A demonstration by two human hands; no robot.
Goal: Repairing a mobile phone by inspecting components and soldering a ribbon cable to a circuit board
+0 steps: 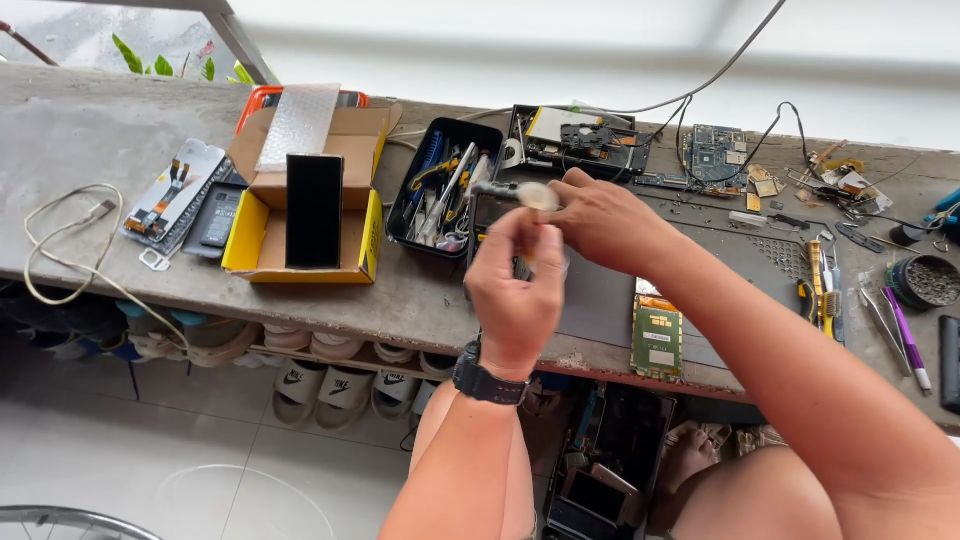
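Observation:
My left hand [515, 290], with a black watch on the wrist, is raised above the workbench with its fingers pinched around a small roll of clear tape [540, 197]. My right hand [600, 220] meets it from the right and also grips the blurred roll. Just beyond my hands lies a black tray of hand tools [443, 185]. A green circuit board [656, 338] rests on the grey work mat [600, 295] below my right forearm.
A yellow cardboard box [300, 215] with a dark phone screen [314, 210] stands at left. Opened devices and boards [715, 152] lie at the back. Tweezers, a purple pen [905, 340] and a round tin [925, 282] sit at right. Shoes sit under the bench.

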